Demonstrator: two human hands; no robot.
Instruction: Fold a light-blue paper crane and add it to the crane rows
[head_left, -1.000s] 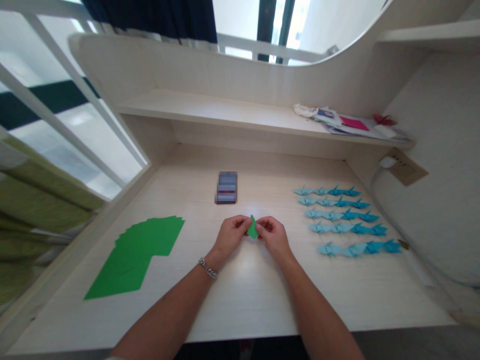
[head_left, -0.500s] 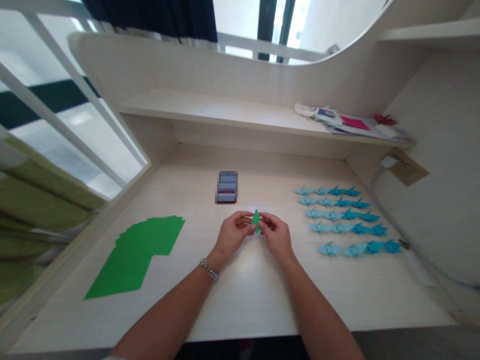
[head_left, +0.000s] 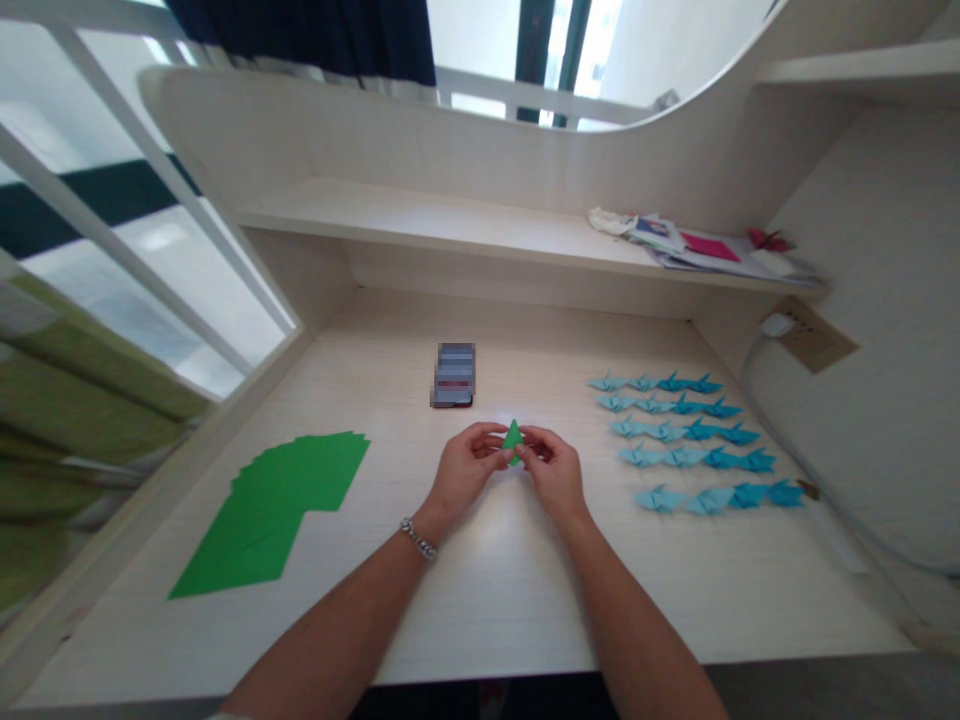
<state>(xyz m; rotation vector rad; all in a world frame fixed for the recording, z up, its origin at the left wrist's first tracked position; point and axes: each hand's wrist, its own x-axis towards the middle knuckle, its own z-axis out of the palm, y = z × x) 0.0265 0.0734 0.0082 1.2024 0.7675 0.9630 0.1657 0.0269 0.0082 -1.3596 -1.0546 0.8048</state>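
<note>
A small folded piece of green paper, pointed at the top, is held between my two hands above the middle of the desk. My left hand pinches its left side, and my right hand grips the right side, thumbs nearly meeting at its lower part. The fingertips cover some of the paper's edges. Off to the left lies a fanned stack of flat green paper sheets. On the right, several rows of folded paper cranes run from pale to deeper blue.
A phone with a blurred screen lies beyond my hands. Papers rest on the shelf at the back. A cable runs from the wall socket down the desk's right side.
</note>
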